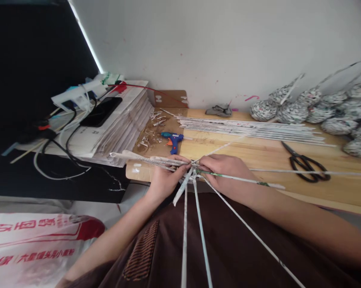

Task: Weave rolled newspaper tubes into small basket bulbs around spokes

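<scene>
Between my two hands is a small woven piece of rolled paper strips [193, 173], its long ends spreading out like spokes toward me and to both sides. My left hand [166, 176] is closed on its left side, thumb on top, with several paper ends sticking out leftward past the fingers. My right hand [225, 172] pinches the strips at the right side, fingers curled. One paper strip [243, 178] with green print runs out over my right hand. The underside of the weave is hidden.
A blue glue gun [173, 141] lies on cardboard [150, 134] among paper scraps. Behind are loose paper rolls [243, 128]. Black scissors [306, 166] lie right, near woven paper balls [293, 110]. A paper stack [120, 124] at left carries a phone [101, 111] and cables.
</scene>
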### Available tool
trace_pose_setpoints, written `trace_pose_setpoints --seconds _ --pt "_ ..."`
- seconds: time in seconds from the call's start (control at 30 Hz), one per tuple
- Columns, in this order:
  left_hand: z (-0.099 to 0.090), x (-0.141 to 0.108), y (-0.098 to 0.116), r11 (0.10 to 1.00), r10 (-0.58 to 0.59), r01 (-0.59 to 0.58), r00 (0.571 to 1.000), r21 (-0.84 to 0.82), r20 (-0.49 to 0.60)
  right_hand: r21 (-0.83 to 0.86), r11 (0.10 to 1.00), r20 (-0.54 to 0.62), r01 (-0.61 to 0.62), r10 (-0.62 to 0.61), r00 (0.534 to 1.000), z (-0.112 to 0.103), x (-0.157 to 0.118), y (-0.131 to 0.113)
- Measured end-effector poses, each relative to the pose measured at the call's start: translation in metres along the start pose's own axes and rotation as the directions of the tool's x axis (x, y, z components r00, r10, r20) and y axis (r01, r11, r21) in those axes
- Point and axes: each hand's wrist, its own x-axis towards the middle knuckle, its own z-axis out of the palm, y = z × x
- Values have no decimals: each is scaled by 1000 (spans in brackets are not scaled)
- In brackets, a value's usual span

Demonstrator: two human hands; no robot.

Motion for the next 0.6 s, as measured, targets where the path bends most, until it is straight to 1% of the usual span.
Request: trace_pose_setpoints --seconds 0.1,0.2,0.27,0.33,0.4,0.47,0.53,0.6 --pt "2 1 -2 996 -48 49 999 -74 12 47 999 29 12 -14 999 -1 2 2" --pt "4 3 -6 986 -85 86 996 -145 12 89 996 59 -26 21 998 0 5 5" --pt "6 5 -9 981 -101 101 995 -164 8 108 993 62 -51 45 997 4 7 8" --pt "7 7 -13 981 -111 113 994 -156 17 124 992 44 -38 32 998 9 8 14" --pt "9 8 -16 983 -117 120 993 -140 29 119 993 -1 16 -16 1000 16 8 20" --pt "10 10 -16 985 -113 114 994 -130 12 78 995 -74 65 -60 995 23 8 26" --pt "13 11 -14 990 -92 90 996 -112 -10 56 993 -178 105 -94 980 27 7 30" --pt "16 13 -12 994 -73 72 997 -85 -6 119 982 -279 148 -110 954 30 7 31"
